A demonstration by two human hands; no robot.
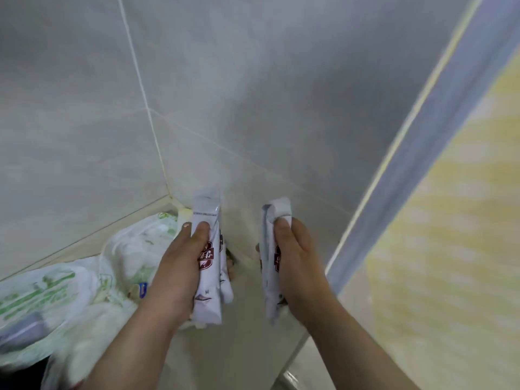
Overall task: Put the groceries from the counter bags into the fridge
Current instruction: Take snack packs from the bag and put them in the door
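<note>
both forearms are stretched forward from the lower edge of the view, roughly parallel and a little apart, with the hands raised above the pale counter [247, 342] in front of a tiled wall [253, 94].

the left hand [177, 271] is turned with its back to the left. its thumb [201, 230] is laid flat along the front of the white packets [209, 280], which carry a dark red emblem, and its fingers are curled round the far side, where only their tips [230, 267] are seen. two packets appear to be gripped together there, one behind the other, held upright with their top ends above the thumb.

the right hand [301, 266] is turned with its back to the right. a single white packet [269, 280] of the same kind is gripped in it, also upright. the thumb [281, 227] is pressed on the front near the folded top, and one fingertip [257, 246] is seen past the far edge. the two loads are kept apart and do not touch.

white plastic bags [84, 291] with green print are bunched on the counter at the left, just beside the left wrist. something with a blue label [142, 289] is seen among the folds, but what it is cannot be told.

a blurred yellow panel [450, 249] with a grey-blue edge [422, 164] is seen at the right.
</note>
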